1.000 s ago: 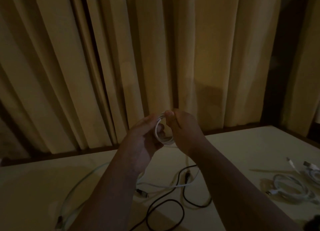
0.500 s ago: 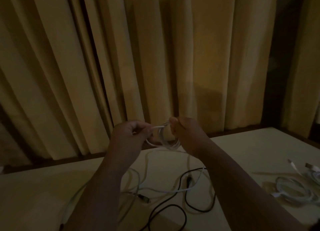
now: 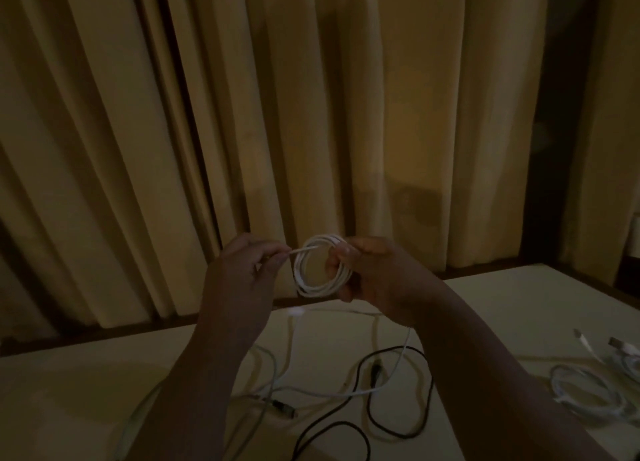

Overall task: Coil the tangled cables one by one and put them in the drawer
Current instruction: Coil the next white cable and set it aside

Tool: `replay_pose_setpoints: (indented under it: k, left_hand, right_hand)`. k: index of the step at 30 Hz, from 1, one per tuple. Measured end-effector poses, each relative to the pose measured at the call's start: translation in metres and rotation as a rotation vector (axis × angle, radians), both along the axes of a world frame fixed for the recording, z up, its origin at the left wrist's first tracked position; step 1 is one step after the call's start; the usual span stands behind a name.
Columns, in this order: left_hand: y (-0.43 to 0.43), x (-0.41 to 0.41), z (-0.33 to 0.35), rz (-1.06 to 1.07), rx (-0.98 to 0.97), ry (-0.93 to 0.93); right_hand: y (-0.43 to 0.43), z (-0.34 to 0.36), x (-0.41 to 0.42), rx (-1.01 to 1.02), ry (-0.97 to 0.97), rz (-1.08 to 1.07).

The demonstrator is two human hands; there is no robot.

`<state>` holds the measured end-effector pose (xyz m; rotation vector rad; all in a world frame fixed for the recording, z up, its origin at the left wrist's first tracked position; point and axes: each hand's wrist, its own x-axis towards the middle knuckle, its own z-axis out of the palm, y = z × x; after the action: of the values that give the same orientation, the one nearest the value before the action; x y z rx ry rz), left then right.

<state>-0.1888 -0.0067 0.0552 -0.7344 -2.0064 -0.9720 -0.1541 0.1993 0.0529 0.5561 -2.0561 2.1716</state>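
Coiling is in hand: left hand (image 3: 242,273) pinches the free strand of the white cable (image 3: 298,273), raised above the table (image 3: 485,304); right hand (image 3: 377,280) grips its coil. Next, I judge, another loop gets laid on. Black cable (image 3: 398,348) lies tangled below; drawer unseen

Table (image 3: 519,304): bare at near left and far right, passable. Centre: black cable (image 3: 430,389) and white cable (image 3: 346,394) sprawl, crossing. Right edge: coiled cables (image 3: 581,395). Rear: curtain (image 3: 346,114) blocks beyond.
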Motion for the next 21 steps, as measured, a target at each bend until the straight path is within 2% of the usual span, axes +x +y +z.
replay_pose_setpoints:
  k: [5, 10, 13, 15, 19, 21]
  left_hand:
    - [0.004, 0.001, -0.002, -0.015, 0.205, 0.006]
    - [0.018, 0.008, 0.001, -0.320, 0.680, -0.444]
    - [0.024, 0.012, 0.004, -0.400, 0.834, -0.634]
    - [0.024, 0.013, 0.004, -0.468, 0.860, -0.703]
    - [0.023, 0.011, -0.002, -0.527, 0.727, -0.705]
    - [0.023, 0.009, -0.005, -0.543, 0.729, -0.749]
  right_hand:
    - [-0.015, -0.001, -0.001, -0.146, 0.055, 0.107]
    - [-0.020, -0.001, -0.002, -0.175, 0.064, 0.106]
    - [-0.025, 0.000, -0.001, -0.129, 0.074, 0.017]
    - [-0.026, 0.000, -0.001, -0.100, 0.094, -0.054]
    - [-0.028, 0.000, -0.001, -0.076, 0.107, -0.122]
    - [-0.029, -0.002, -0.003, -0.053, 0.118, -0.154]
